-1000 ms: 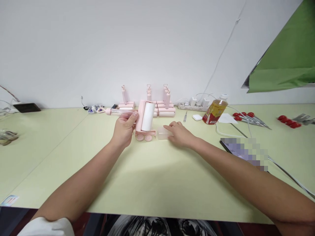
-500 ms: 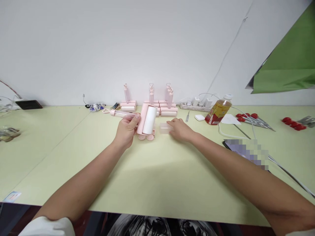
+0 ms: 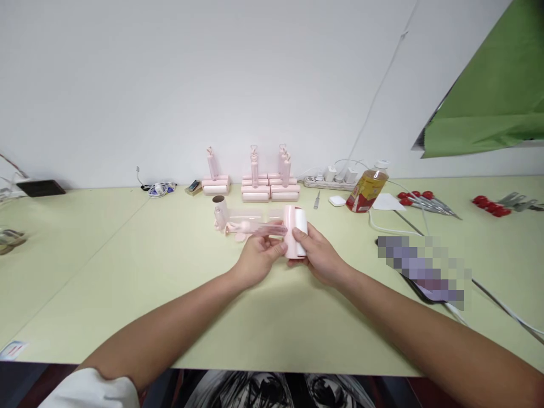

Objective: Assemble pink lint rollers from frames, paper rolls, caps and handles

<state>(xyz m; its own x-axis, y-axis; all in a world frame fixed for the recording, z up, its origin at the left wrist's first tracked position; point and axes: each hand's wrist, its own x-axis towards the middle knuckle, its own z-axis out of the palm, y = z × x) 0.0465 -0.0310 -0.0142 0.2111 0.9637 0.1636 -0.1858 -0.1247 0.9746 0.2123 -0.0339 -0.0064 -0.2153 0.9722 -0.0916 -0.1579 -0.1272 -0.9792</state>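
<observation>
A pink lint roller with a white roll is held between both hands above the table, its clear handle pointing left. My left hand is closed around the pink body near the handle's base. From the other side, my right hand grips the white roll, thumb in front and fingers behind. Just beyond the hands lie clear plastic covers. A pink-white roll with a brown cardboard core stands upright to their left, and a small pink round part lies close by.
Several pink lint rollers stand along the wall. To the right are a power strip, a drink bottle, a small screwdriver-like tool and red-ended tools. A phone with cables lies near my right forearm.
The lint roller has moved right and turned more upright. My right hand has left the clear plastic piece and now grips the roller too. The upright roll with the cardboard core has come into view.
</observation>
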